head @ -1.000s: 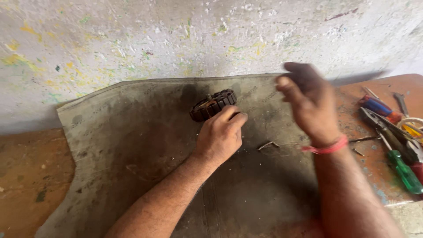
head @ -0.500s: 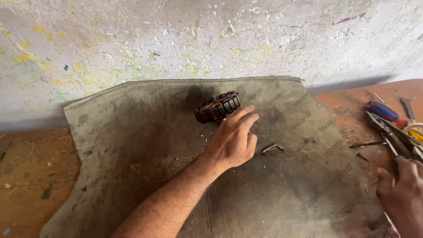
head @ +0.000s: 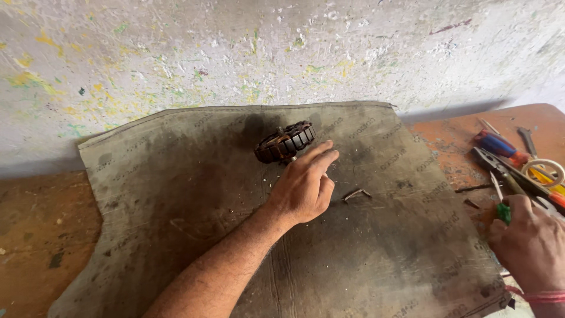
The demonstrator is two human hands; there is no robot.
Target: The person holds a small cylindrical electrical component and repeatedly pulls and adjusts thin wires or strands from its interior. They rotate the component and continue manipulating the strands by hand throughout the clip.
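Note:
A dark round wound motor core (head: 285,142) with slotted rim lies on a stained grey sack mat (head: 176,194) near the wall. My left hand (head: 304,184) rests on the mat just below the core, fingers stretched toward it and touching its lower edge. At the right edge my right hand (head: 528,242) is closed around the green handle of a screwdriver (head: 502,210) among the tools. Two small bent metal pieces (head: 355,194) lie on the mat right of my left hand.
Hand tools lie on the reddish bench at right: a red-and-blue handled screwdriver (head: 498,145), pliers (head: 500,166), a yellow tape roll (head: 544,172), a spanner (head: 527,140). A paint-speckled wall (head: 265,53) rises directly behind the mat. Bare wood (head: 35,229) shows at left.
My right hand went from raised above the mat down to the tools at right and closed on the green-handled screwdriver. My left hand stayed by the core.

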